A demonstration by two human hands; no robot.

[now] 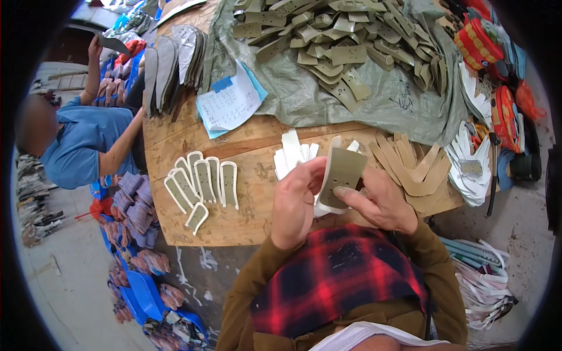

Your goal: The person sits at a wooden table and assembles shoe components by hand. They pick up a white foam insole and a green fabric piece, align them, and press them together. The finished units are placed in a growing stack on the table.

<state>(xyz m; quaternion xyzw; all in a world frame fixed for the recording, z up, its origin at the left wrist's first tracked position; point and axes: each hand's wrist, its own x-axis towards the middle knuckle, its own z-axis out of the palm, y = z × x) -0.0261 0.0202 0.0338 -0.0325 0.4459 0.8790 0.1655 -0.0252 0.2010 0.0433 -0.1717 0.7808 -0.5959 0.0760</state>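
Note:
Close to the table's near edge, my left hand [295, 202] and my right hand [383, 202] grip an olive curved plate [344, 167] with small holes. My left fingers hold its left edge; my right thumb presses on its face, the other right fingers partly behind it. Something white shows at the plate's lower end, partly hidden by my hands. Just beyond my left hand lie white strips [288, 157]. Left of them rest several olive plates with white edging [202, 178]. Tan V-shaped strips [413, 167] lie beyond my right hand.
Many olive plates [348, 55] are heaped on a green sack [281, 105] at the back. A paper sheet [231, 102] and stacked grey curved pieces [161, 76] lie back left. White strips [471, 167] hang over the right edge. A co-worker in blue [88, 140] is at left.

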